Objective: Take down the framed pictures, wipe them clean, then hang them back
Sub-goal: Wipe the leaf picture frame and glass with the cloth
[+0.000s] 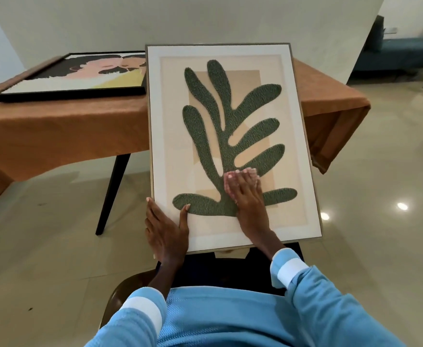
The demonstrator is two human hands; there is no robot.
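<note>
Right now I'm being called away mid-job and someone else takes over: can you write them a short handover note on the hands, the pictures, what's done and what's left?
Left grip holds the leaf picture by its lower left edge, thumb on the front.
Right grip presses what looks like a small pink cloth on the lower middle of the front.
The black-framed picture lies flat on the table.
Done: both pictures are down.
Left: finish wiping the leaf picture. Whether the black-framed picture is clean cannot be told. Hang both back.
</note>
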